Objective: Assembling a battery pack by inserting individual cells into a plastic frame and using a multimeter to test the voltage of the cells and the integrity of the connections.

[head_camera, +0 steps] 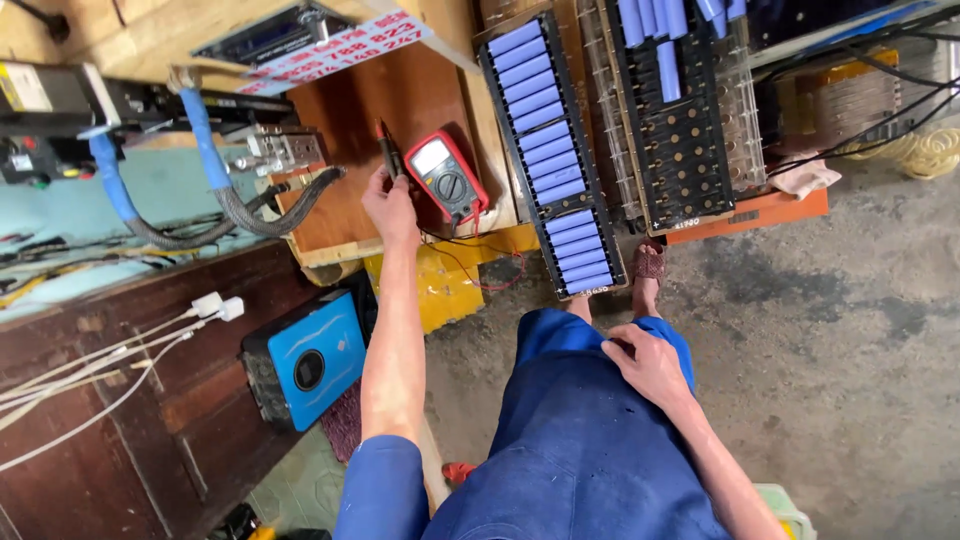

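Observation:
My left hand [390,205] reaches forward and grips a thin dark test probe [388,148] with a red tip, held over a reddish wooden board [400,95]. Just right of it lies a red multimeter [447,178] with a grey screen and black dial; its red and black leads [480,270] trail over a yellow block [450,285]. My right hand [650,365] rests on my knee, fingers curled on the blue cloth of my shorts [580,440]. A long black holder [550,150] filled with pale blue cylindrical cells lies right of the meter.
A second black rack [685,130] with a few blue cells stands on an orange tray [760,212]. A blue-fronted box [305,360] sits by a dark wooden cabinet [120,440] with white cables. Thick braided cables [260,215] and blue hoses hang at left. Bare concrete floor [840,330] spreads right.

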